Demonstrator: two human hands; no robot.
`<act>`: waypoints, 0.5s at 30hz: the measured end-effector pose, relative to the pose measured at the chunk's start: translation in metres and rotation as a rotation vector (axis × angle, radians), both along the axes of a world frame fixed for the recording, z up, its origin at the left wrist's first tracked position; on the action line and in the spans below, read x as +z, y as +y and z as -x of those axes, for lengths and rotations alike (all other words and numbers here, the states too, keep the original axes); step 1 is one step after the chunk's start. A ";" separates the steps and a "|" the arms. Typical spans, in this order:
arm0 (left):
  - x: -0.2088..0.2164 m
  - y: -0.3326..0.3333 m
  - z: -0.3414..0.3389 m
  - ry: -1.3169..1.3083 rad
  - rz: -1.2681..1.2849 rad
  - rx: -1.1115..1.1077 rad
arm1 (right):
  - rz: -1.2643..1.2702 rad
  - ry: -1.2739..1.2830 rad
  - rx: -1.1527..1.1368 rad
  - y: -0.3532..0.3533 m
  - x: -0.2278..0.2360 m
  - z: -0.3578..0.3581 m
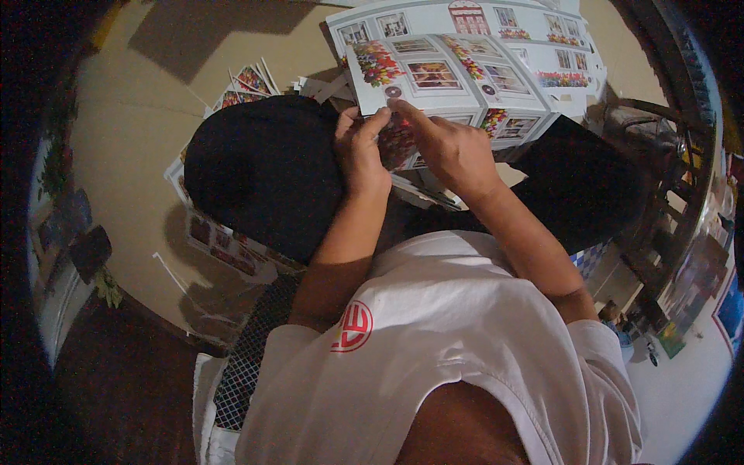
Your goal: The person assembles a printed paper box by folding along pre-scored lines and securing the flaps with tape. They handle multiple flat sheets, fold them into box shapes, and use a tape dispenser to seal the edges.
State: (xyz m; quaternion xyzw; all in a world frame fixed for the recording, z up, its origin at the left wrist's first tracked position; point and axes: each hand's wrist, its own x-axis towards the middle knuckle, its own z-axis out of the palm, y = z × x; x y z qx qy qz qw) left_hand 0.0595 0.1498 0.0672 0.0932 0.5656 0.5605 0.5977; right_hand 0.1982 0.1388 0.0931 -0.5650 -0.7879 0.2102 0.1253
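Note:
A glossy printed sheet (430,74) with pictures of windows and colourful flowers lies over my lap, creased into panels. My left hand (361,151) grips its near left corner, thumb on top and fingers partly hidden below. Close beside it, my right hand (456,151) pinches the same edge, its index finger reaching toward the left thumb. Whether a small piece sits between the fingertips, I cannot tell. Farther off, a larger printed sheet (465,19) with a red door and more windows spreads beneath the first one.
Printed cut-outs and white strips (252,81) lie on the tan floor (132,147) at the far left. More printed sheets (225,248) are beside my left leg (260,174). A dark wooden rack (670,209) stands at the right, with assorted small items near it.

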 end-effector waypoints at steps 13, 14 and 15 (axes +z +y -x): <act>-0.001 -0.001 0.001 0.070 -0.020 0.016 | -0.198 -0.084 -0.436 0.022 -0.014 -0.140; -0.003 0.001 0.001 0.047 0.003 0.022 | -0.142 -0.132 -0.481 0.020 -0.021 -0.159; -0.007 0.001 0.002 0.036 -0.013 0.026 | -0.031 -0.138 -0.547 0.010 -0.024 -0.176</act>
